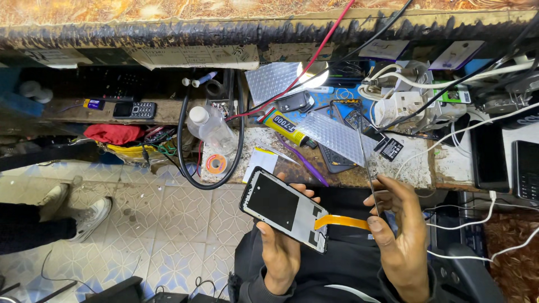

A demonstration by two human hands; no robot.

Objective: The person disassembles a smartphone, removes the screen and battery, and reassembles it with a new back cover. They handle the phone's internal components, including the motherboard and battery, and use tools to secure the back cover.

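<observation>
- A cluttered repair surface (393, 168) runs across the top of the view, with a patterned tile floor (168, 224) below it on the left.
- At the far left, another person's pale sneakers (84, 216) rest on the floor.
- On a low shelf sit a small keypad phone (135, 109) and a red cloth (112, 133).
- A clear plastic bottle (210, 128) with a white cap stands at the surface's left end, inside the loop of a black cable (182, 143); a small orange spool (216, 164) lies just below it.
- A yellow glue tube (286, 128) lies tilted near the middle, with a purple tool (303, 160) beside it.
- The left hand (281, 247) grips an opened phone frame (283, 207) from below, thumb on its near edge, holding it over the lap.
- An orange ribbon cable (342, 223) runs from the frame toward the right hand.
- The right hand (401, 233) pinches a thin, dark screen panel (368, 163) held upright on edge, fingers closed around its lower end.
- White plugs and adapters (401, 106) tangle with cables behind.
- At the far right, two dark phones (508, 160) lie flat on the surface.
</observation>
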